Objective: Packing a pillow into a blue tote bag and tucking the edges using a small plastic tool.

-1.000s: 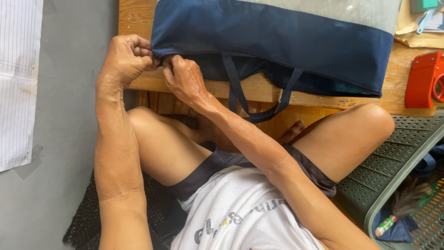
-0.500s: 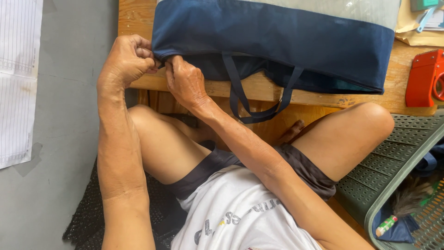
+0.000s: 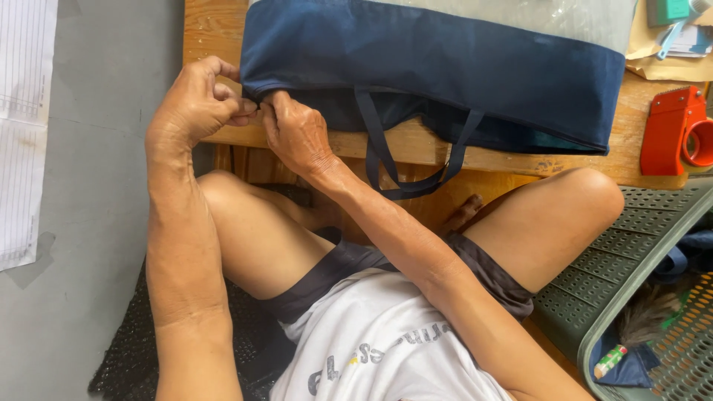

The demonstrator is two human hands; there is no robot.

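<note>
Navy woven fabric, smooth and matte: a long, flat zip bag [image 3: 438, 59] lying across a worn wooden table [image 3: 416, 145], near edge overhanging slightly, upper panel of clear crinkled plastic. Two thin dark webbing handles [image 3: 408, 174] drooping in a loop off the table's front edge.

At the bag's near left corner, both hands pinched shut on the cloth. Left hand [image 3: 194, 104] curled in a loose fist, fingertips clamped on the corner seam. Right hand [image 3: 295, 132] just beside it, touching, thumb and fingers nipping the same edge; whether on a zipper pull or on plain cloth, cannot tell. Knuckles and tendons raised, skin creased.

Below, bare knees either side, dark shorts, white printed shirt. Under the seat, black mesh matting [image 3: 126, 356].

Far right on the table, an orange-red plastic tape dispenser [image 3: 672, 134], blocky with a round core, well apart from the hands. Behind it, brown paper envelopes [image 3: 657, 63]. Right of the knee, a grey-green perforated plastic chair [image 3: 639, 252], gridded with small slots. Left, smooth grey wall with a ruled paper sheet [image 3: 26, 126] taped to it.
</note>
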